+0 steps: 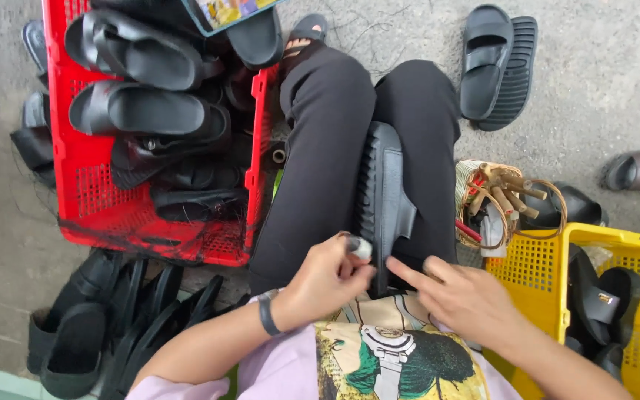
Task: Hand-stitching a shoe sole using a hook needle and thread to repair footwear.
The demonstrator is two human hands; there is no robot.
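Two hands work over one black sandal wedged on edge between our knees. Our left hand pinches a small pale object in curled fingers, against the sandal's sole. Our right hand spreads its fingers narrowly, fingertips touching the sandal's near end. Left: red crate of black sandals. Right: yellow crate, small wicker basket.
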